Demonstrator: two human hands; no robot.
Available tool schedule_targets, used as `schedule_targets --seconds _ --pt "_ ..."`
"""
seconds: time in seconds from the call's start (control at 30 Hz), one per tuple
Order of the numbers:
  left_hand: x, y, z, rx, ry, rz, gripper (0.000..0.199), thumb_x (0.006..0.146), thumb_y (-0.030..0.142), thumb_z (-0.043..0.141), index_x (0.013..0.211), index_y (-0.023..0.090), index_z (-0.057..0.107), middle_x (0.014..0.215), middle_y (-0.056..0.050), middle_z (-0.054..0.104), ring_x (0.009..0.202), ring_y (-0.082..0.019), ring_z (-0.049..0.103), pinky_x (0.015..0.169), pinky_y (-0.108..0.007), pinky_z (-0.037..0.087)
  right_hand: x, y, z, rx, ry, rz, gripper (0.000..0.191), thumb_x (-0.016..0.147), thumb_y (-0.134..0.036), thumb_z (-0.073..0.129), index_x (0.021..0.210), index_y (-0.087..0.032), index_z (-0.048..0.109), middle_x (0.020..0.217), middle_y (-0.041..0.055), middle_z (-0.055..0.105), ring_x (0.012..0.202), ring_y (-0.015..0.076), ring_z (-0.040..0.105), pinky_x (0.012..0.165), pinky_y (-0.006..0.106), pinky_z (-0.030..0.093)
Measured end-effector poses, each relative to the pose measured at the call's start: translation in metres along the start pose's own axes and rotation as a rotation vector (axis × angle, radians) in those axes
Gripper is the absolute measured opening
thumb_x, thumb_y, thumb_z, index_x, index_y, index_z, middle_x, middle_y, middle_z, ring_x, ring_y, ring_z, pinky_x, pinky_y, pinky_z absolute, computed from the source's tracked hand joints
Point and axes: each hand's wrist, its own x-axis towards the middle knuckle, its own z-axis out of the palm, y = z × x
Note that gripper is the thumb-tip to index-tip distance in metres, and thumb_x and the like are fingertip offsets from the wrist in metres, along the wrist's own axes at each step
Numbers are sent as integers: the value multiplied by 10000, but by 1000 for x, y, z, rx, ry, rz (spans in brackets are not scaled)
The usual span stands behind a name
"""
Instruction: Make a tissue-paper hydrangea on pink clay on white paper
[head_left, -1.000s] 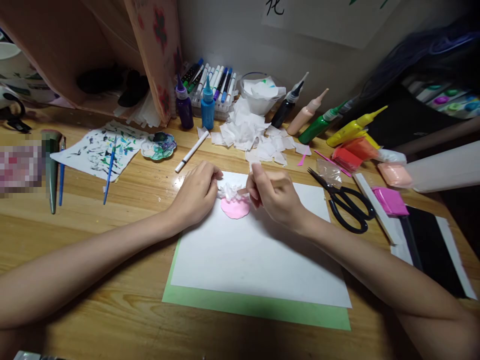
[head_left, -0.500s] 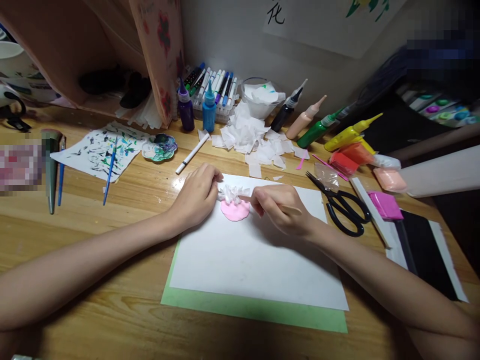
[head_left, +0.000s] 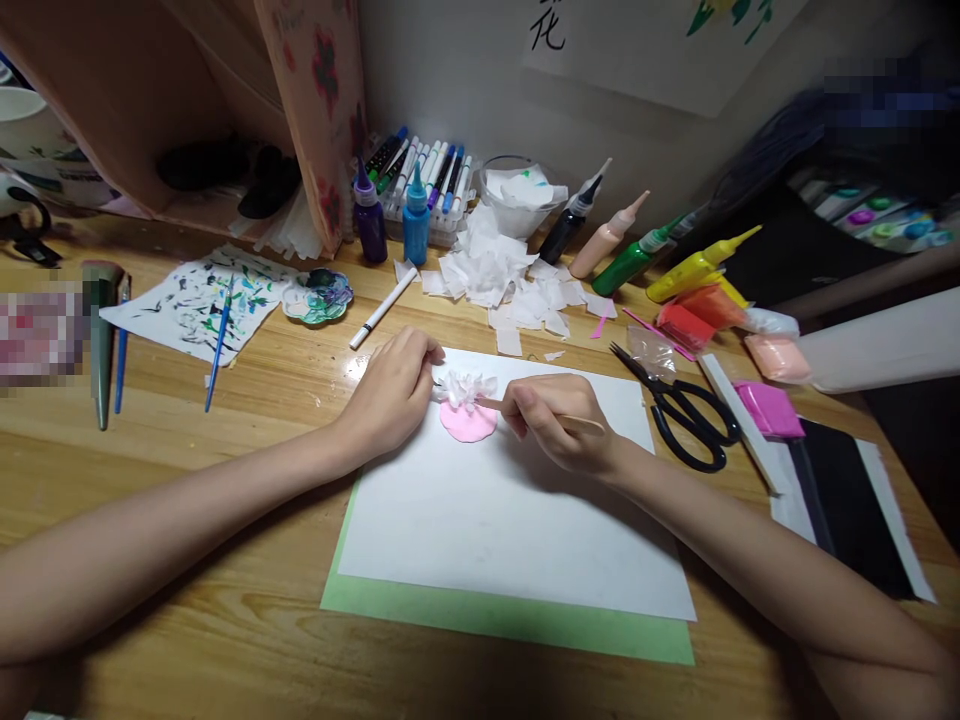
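A flat pink piece (head_left: 468,422) lies on white paper (head_left: 510,530), which rests on a green sheet (head_left: 510,628). Crumpled white tissue bits (head_left: 463,388) cover the upper part of the pink piece. My right hand (head_left: 559,420) is closed around a thin wooden stick (head_left: 583,426), whose tip reaches the tissue from the right. At the left edge of the tissue rests my left hand (head_left: 397,388), fingers bent and together; whether they pinch anything is hidden.
Behind the paper lie loose tissue squares (head_left: 487,260), a white marker (head_left: 382,308) and paint bottles (head_left: 626,262). Black scissors (head_left: 686,410) and a white strip (head_left: 741,425) lie to the right. Brushes (head_left: 220,345) and a paint-smeared sheet (head_left: 191,300) are at left.
The view has shifted very slightly. The stick's tip and the tissue around it have moved a little; both hands stay in nearly the same place.
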Motion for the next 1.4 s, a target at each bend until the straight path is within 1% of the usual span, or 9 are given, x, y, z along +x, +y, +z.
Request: schedule_targets --seconds 0.13,0.3,0.43,0.57,0.77,0.87,1.03,1.2,1.4 --pt "0 0 0 -8 4 2 174 862 97 341 911 195 475 934 -48 556 899 -197 523 780 -351 407 7 -2 6 67 49 126 527 989 -326 291 500 -186 429 438 -26 450 390 64 413 436 223 320" --pt "1 0 0 -9 9 2 189 848 81 339 901 197 478 918 -46 556 883 -194 523 779 -348 411 27 -2 10 292 147 495 563 958 -451 355 461 -190 400 371 -38 419 333 64 426 370 209 326" --pt "1 0 0 -11 3 -1 185 849 85 340 899 195 480 916 -50 556 877 -198 523 767 -348 414 43 0 9 318 110 626 567 938 -490 385 459 -188 408 303 -50 392 281 65 400 341 201 320" --pt "1 0 -1 -30 -1 -11 174 858 95 341 903 190 479 919 -51 556 875 -199 520 779 -356 415 38 -6 -1 311 57 564 566 930 -483 414 453 -179 442 337 -35 444 320 69 440 375 205 353" --pt "0 1 -2 -62 4 -27 194 857 95 331 895 197 492 912 -50 556 862 -200 516 782 -366 412 3 5 -25 -48 284 214 452 958 -356 397 560 -186 531 508 -5 559 455 94 518 477 233 402" --pt "1 2 -3 -72 7 -27 195 857 99 327 890 200 492 905 -51 556 864 -204 518 780 -371 412 -4 30 -25 -321 226 107 136 859 -294 595 778 -185 590 695 29 660 620 149 608 581 265 461" --pt "1 2 -3 -75 11 -23 184 859 112 338 897 205 493 909 -49 557 873 -205 523 786 -371 416 -4 61 -12 -392 76 87 22 857 -157 554 842 -171 558 803 84 675 740 192 621 654 302 475" --pt "1 2 -3 -66 -1 -34 152 873 134 357 897 201 491 916 -45 558 889 -202 525 796 -365 416 -4 52 -11 -334 163 111 83 812 -94 542 789 -173 542 741 55 652 683 175 604 614 286 459" --pt "-6 11 -8 -42 128 113 145 898 198 410 1008 192 503 1044 -76 518 1023 -205 490 897 -372 393 -23 8 -7 192 314 228 158 784 -131 637 817 -198 498 802 23 657 782 171 679 706 311 530"
